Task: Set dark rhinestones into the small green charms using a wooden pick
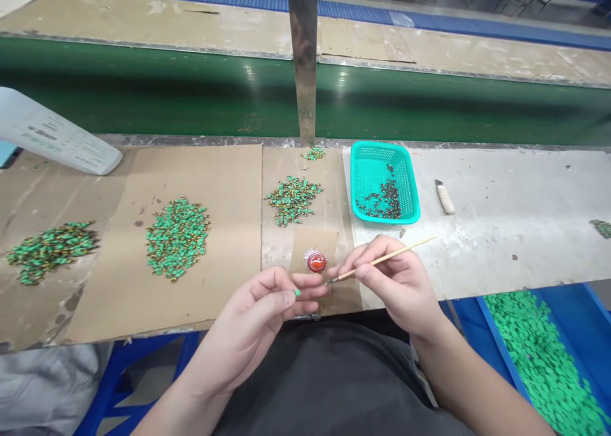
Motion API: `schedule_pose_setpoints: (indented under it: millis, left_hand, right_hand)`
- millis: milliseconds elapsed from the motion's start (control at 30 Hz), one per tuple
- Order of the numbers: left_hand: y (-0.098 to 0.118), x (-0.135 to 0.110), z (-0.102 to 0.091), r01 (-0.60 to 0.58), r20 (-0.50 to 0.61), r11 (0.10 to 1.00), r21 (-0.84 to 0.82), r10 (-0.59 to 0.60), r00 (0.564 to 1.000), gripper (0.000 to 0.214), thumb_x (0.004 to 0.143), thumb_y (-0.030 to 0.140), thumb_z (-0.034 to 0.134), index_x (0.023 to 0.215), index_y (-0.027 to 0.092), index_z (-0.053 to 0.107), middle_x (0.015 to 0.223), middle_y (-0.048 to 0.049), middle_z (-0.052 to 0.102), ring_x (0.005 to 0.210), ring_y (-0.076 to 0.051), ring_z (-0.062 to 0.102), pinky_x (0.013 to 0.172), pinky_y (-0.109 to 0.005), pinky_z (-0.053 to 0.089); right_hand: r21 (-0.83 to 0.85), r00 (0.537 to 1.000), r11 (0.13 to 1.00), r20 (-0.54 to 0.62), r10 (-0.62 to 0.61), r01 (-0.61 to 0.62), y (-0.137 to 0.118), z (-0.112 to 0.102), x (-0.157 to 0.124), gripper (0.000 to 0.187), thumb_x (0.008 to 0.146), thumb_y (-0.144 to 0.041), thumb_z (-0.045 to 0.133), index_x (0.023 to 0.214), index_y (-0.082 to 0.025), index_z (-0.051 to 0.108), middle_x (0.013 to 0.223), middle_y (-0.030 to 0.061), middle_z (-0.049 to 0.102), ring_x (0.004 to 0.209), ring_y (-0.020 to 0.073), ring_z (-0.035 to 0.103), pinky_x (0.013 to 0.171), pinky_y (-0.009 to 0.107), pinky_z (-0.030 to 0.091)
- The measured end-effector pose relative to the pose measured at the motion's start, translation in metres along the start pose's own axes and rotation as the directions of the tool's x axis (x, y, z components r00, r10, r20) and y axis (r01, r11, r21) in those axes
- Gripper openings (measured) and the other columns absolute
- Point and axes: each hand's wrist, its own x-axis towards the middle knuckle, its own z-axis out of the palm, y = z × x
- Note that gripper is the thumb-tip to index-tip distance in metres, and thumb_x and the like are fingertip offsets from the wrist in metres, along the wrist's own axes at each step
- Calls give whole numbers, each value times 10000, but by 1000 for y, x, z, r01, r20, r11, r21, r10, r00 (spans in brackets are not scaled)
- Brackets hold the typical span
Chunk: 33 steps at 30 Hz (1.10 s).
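Note:
A tiny green piece (296, 293) is pinched between the thumb and forefinger of my left hand (267, 309). My right hand (394, 283) holds a thin paintbrush (394, 253) with a light wooden handle, its tip pointing left toward my left fingers. Just beyond the fingertips sits a small red cap (316, 261) with orange-red liquid in it, on a cardboard scrap (305, 240). Behind it lies a pile of small green-and-gold pieces (294, 199). The painted details on the held piece are too small to make out.
More green-and-gold piles (177, 239) lie on cardboard at left. A teal basket (409, 194) with small dark pieces stands right of centre, near a utility knife (445, 197). A white plastic container (57, 133) lies tilted at left. A metal post (305, 60) rises behind. Green pieces fill a blue tray (506, 353) lower right.

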Motion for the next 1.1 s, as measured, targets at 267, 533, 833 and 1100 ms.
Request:
schedule_pose_setpoints:
  millis: [267, 533, 833, 1100]
  left_hand:
    - [2, 1, 8, 41, 108, 995, -88, -31, 994, 218, 884, 329, 1034, 804, 221, 862, 1117, -77, 920, 1071, -273, 882, 954, -333, 729]
    - [1, 0, 10, 55, 121, 994, -91, -44, 992, 227, 897, 340, 1029, 815, 219, 856, 1107, -69, 912, 1039, -241, 868, 970, -317, 722]
    - [1, 2, 10, 64, 84, 996, -54, -59, 995, 277, 856, 385, 1059, 800, 215, 848, 1107, -89, 898, 1041, -269, 859, 955, -343, 723]
    - [3, 0, 13, 46, 117, 997, -56, -39, 992, 265, 879, 387, 1039, 815, 222, 841, 1110, -105, 929, 1146, -316, 873, 959, -351, 714]
  right_hand:
    - [-11, 999, 999, 11, 32, -32, -16, 18, -10, 79, 1100, -198, 858, 1063, -265, 838, 1083, 44, 916, 1021, 235, 905, 973, 410, 753]
    - [-22, 999, 999, -10, 45, -45, -17, 19, -9, 74, 1082, -204, 870, 1043, -261, 844, 1065, 51, 913, 985, 228, 895, 895, 377, 759]
    - [-111, 999, 992, 3, 52, -51, -18, 18, -11, 59, 1095, -246, 852, 1045, -260, 823, 1060, 68, 901, 947, 248, 884, 892, 428, 761]
    - [-133, 999, 991, 20, 28, -25, -24, 19, -12, 58, 1103, -252, 844, 1051, -260, 820, 1079, 75, 908, 927, 243, 886, 851, 405, 755]
